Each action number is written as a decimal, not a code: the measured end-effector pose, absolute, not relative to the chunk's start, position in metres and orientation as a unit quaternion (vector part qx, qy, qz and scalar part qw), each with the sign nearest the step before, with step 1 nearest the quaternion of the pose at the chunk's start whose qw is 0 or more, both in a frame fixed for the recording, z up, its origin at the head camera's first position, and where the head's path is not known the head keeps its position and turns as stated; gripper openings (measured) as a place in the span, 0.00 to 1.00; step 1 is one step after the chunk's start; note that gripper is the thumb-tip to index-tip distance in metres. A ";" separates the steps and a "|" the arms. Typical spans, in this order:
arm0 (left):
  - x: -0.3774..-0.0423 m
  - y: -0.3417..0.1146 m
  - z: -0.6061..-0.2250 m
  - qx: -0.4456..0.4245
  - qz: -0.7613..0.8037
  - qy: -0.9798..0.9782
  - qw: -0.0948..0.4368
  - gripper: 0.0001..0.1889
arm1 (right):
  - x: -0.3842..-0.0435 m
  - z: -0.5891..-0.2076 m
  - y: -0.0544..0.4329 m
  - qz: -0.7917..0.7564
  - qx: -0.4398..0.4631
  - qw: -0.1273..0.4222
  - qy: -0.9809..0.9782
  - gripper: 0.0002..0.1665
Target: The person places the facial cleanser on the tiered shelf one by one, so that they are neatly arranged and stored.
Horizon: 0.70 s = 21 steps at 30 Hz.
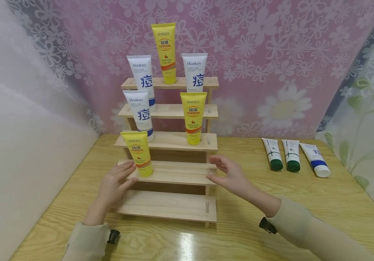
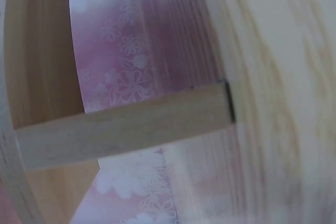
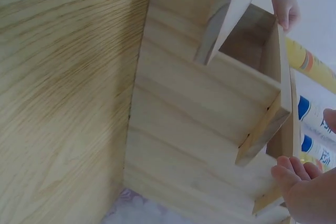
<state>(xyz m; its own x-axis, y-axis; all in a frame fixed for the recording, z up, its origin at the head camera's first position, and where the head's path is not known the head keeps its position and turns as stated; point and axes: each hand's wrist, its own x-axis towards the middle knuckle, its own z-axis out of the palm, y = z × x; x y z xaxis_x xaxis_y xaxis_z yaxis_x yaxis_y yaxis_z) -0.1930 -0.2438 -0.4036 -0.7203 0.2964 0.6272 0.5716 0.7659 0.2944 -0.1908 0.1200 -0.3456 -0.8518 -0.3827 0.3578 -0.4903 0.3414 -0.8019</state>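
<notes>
Counter [image 1: 252,195], step rack [image 1: 170,204], yellow tube [image 1: 137,156]

Filling the rack seems the step in hand; next calls for soft touches so nothing tips. The left grip [image 1: 113,183], loose, is beside the tube; the right grip [image 1: 229,175], also loose, is by the shelf's [image 1: 177,172] end. The tube stands upright, second shelf up, with an orange stripe [image 1: 143,164].

My right hand [image 3: 311,195], lower right, is beside the tiered wooden rack [image 3: 194,114]; my left hand [image 3: 285,2], upper right, near a yellow tube [image 3: 311,66].
</notes>
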 end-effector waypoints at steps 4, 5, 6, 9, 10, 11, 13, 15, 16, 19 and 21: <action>-0.193 -0.244 -0.403 -0.244 -0.239 -0.895 0.286 0.22 | -0.192 -0.349 0.133 0.500 0.251 0.056 -0.827 0.28; -0.193 -0.244 -0.403 -0.244 -0.239 -0.895 0.286 0.22 | -0.192 -0.349 0.136 0.496 0.246 0.057 -0.831 0.28; -0.193 -0.244 -0.403 -0.244 -0.239 -0.895 0.286 0.22 | -0.192 -0.350 0.139 0.495 0.241 0.056 -0.833 0.28; -0.192 -0.244 -0.403 -0.244 -0.236 -0.895 0.288 0.22 | -0.192 -0.352 0.149 0.488 0.228 0.054 -0.841 0.28; -0.193 -0.244 -0.403 -0.243 -0.235 -0.896 0.288 0.22 | -0.191 -0.353 0.153 0.485 0.225 0.053 -0.843 0.28; -0.192 -0.244 -0.402 -0.243 -0.234 -0.896 0.289 0.22 | -0.191 -0.353 0.156 0.483 0.222 0.052 -0.845 0.28; -0.192 -0.244 -0.402 -0.242 -0.232 -0.896 0.290 0.22 | -0.191 -0.355 0.162 0.479 0.215 0.052 -0.849 0.28; -0.192 -0.244 -0.402 -0.241 -0.231 -0.897 0.290 0.22 | -0.191 -0.357 0.168 0.475 0.209 0.053 -0.853 0.29; -0.192 -0.244 -0.402 -0.240 -0.231 -0.897 0.290 0.22 | -0.192 -0.358 0.172 0.477 0.206 0.053 -0.853 0.29; -0.192 -0.244 -0.402 -0.238 -0.231 -0.899 0.287 0.22 | -0.195 -0.361 0.182 0.474 0.194 0.059 -0.857 0.29; -0.192 -0.244 -0.402 -0.237 -0.230 -0.900 0.285 0.22 | -0.197 -0.362 0.189 0.466 0.187 0.068 -0.862 0.28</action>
